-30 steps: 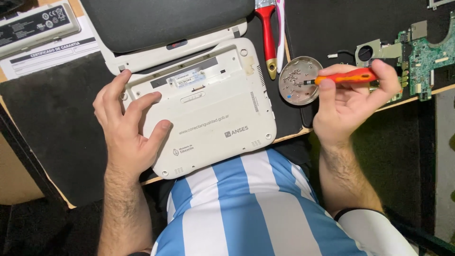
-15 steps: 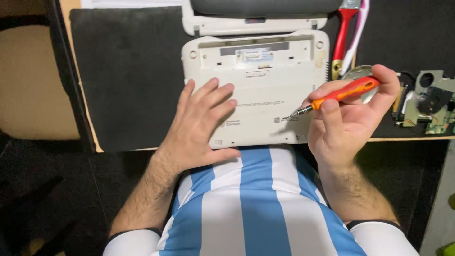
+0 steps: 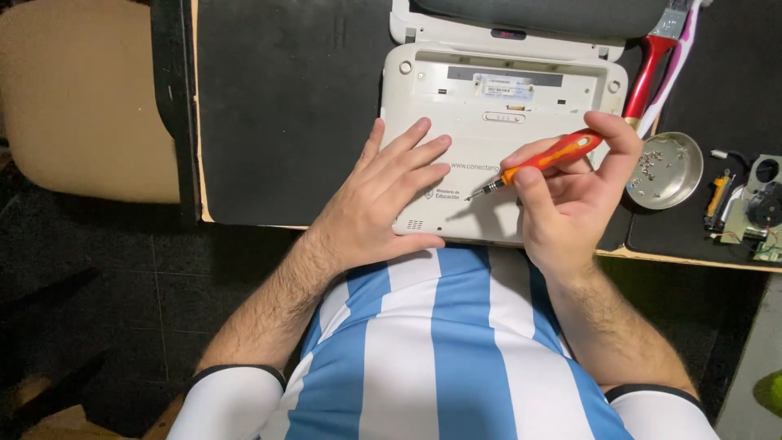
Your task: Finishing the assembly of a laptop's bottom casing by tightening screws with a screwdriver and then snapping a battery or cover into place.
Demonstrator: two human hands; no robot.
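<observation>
White laptop (image 3: 489,122) lies bottom-up under the left hand (image 3: 383,200); red-orange screwdriver (image 3: 542,161) tilts in the right hand (image 3: 570,195), tip just above the case.

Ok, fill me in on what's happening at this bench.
A person sits at a bench with a white laptop lying upside down on a black mat. The left hand lies flat on the laptop's base. The right hand holds an orange screwdriver, tip pointing down at the base. Right of the laptop, a small metal dish holds loose screws. A red-handled brush lies beside the laptop, and bare electronic parts sit at the far right.
</observation>
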